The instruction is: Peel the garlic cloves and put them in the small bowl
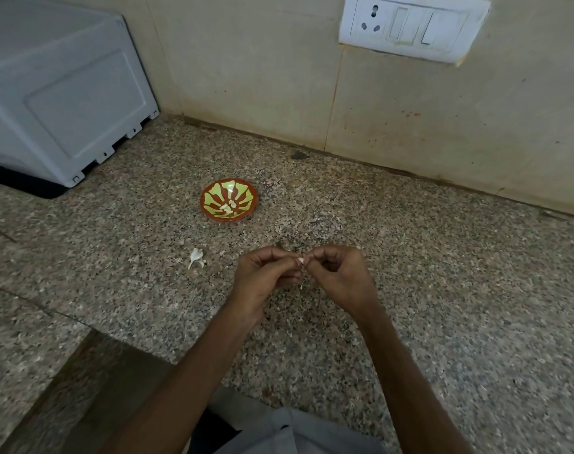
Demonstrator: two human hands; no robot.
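**Both hands pinch a garlic clove above the speckled surface**

Head view: the two forearms reach in from the bottom edge and meet near the middle of the frame. The left hand [266, 273] and the right hand [339, 276] are both clenched, fingers curled in, and their fingertips come together on a small pale garlic clove [301, 261]. Only a sliver of the clove shows between the thumbs and forefingers, so how much skin it carries cannot be told. A thin wisp of skin [302, 284] hangs just below the pinch. Both hands are raised off the surface [442, 257], a speckled granite top.

The small bowl [228, 219] stands on the surface beyond the hands and a little to the left, well apart from them. It is reddish-brown outside, with a yellow-green petal pattern inside, and a few peeled cloves [228, 207] lie at its bottom. Between the bowl and the left hand, further to the left, a little heap of white garlic skins [196, 258] lies on the surface.

At the far left a white appliance [66, 93] sits on the surface against the beige tiled wall [262, 77]. High on the wall to the right is a white socket-and-switch plate [413, 27]. A grey garment [295, 430] shows at the bottom edge between the forearms
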